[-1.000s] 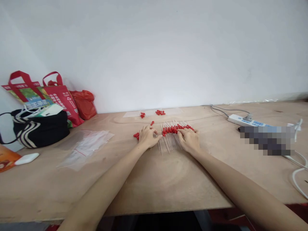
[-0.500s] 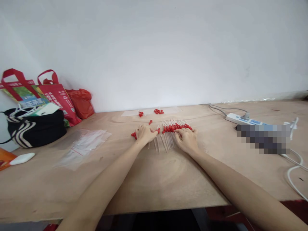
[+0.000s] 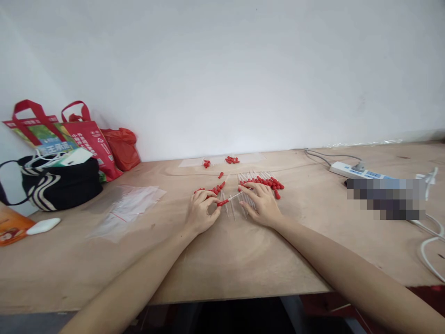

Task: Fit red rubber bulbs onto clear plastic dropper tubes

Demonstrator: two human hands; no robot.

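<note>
Left grip (image 3: 201, 212) pinching red-capped tube (image 3: 223, 202), right grip (image 3: 263, 204) unclear, plastic bags (image 3: 130, 209) leftward, power strip (image 3: 347, 171) rightward

Soft light — the wall (image 3: 222, 93) palest mid-frame, greyer toward the corners, dark beneath the counter (image 3: 243, 260); the wide lens stretches both arms (image 3: 320, 250) — a pixelated patch (image 3: 385, 197) hides detail.

A white wall (image 3: 222, 83) backs the wooden table (image 3: 222, 260).
</note>
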